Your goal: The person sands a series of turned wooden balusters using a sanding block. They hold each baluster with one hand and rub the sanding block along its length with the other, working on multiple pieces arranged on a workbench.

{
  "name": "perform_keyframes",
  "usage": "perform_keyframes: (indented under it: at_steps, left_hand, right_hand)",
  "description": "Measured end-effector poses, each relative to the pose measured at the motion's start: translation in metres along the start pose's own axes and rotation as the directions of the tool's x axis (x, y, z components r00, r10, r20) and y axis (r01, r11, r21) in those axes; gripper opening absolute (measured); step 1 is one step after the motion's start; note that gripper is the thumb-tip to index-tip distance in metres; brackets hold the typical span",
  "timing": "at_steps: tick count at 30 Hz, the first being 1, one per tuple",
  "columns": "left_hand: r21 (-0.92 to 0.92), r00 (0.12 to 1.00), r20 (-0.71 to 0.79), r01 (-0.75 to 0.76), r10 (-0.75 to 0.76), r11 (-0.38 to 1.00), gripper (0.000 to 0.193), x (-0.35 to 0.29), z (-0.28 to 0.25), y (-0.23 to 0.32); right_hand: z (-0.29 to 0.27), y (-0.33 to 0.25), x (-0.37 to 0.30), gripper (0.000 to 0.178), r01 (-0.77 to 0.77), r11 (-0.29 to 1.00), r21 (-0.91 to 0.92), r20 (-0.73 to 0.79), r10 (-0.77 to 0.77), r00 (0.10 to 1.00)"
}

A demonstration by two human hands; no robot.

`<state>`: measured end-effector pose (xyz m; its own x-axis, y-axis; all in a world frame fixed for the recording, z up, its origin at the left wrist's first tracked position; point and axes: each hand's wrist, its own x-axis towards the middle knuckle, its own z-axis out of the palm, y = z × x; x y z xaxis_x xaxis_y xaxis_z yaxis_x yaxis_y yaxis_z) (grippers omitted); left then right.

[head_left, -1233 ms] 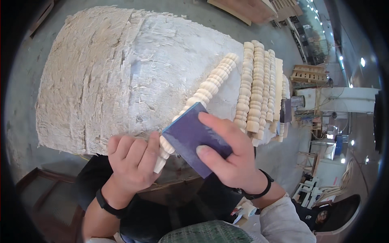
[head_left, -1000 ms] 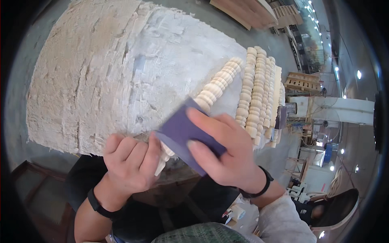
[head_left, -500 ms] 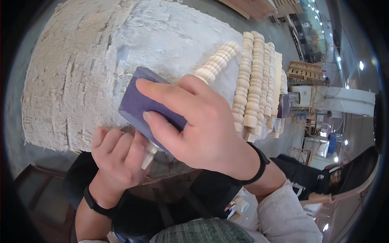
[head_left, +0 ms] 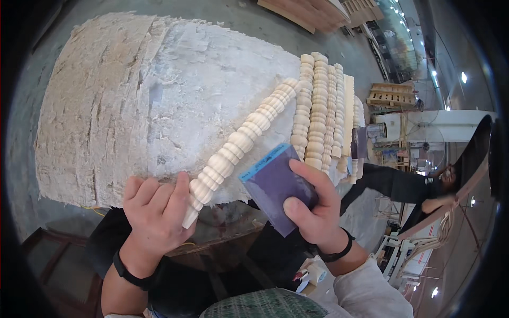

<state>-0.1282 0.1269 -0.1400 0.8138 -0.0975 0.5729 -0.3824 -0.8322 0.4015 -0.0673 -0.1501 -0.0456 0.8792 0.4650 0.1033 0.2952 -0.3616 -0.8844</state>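
Note:
A pale turned wooden spindle [head_left: 241, 142] with rounded beads along its length lies slantwise on the rough whitish work surface [head_left: 207, 74]. My left hand [head_left: 156, 212] is closed round its near end, the fingers curled and partly hiding it. To the right of the spindle, and apart from it, my right hand [head_left: 318, 212] grips a purple sanding block [head_left: 278, 188] with a blue strip along one edge. The thumb and forefinger press on its upper face; its underside is hidden.
Several more turned spindles [head_left: 318, 106] lie side by side at the surface's right edge. Beyond them are a wooden pallet [head_left: 391, 94] and a person in dark clothes [head_left: 395, 183] at right. Stacked boards [head_left: 307, 13] stand on the floor at the back.
My right hand has lifted the sanding block off the spindle and moved it right and nearer, uncovering the spindle's middle. My left hand keeps its hold on the end.

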Motion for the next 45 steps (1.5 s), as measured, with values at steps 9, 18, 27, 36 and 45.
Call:
perform_keyframes:
  at_steps: [9,18,27,36,45]
  left_hand:
    - [0.036,0.999,0.037,0.002,-0.003,0.999,0.049,0.000,-0.002,0.004]
    - [0.044,0.998,0.057,0.006,-0.009,0.999,0.053,-0.002,0.002,0.003]
    - [0.008,0.999,0.039,0.038,-0.038,0.999,0.060,-0.003,0.003,0.002]
    - [-0.065,0.999,0.024,-0.020,0.021,0.998,0.048,0.001,0.010,-0.001]
    - [-0.011,0.997,-0.028,-0.071,0.071,0.997,0.040,-0.010,0.023,-0.027]
  right_hand:
    - [0.028,-0.013,0.043,0.053,0.149,0.949,-0.278,0.183,-0.100,0.978]
    - [0.031,0.004,0.035,0.052,0.279,0.895,-0.349,0.174,-0.230,0.957]
    - [0.044,-0.007,0.079,0.056,0.264,0.895,-0.359,0.221,-0.193,0.956]
    - [0.038,0.003,0.052,0.050,0.304,0.874,-0.379,0.160,-0.262,0.952]
    - [0.046,0.001,0.062,0.051,0.327,0.814,-0.480,0.143,-0.295,0.945]
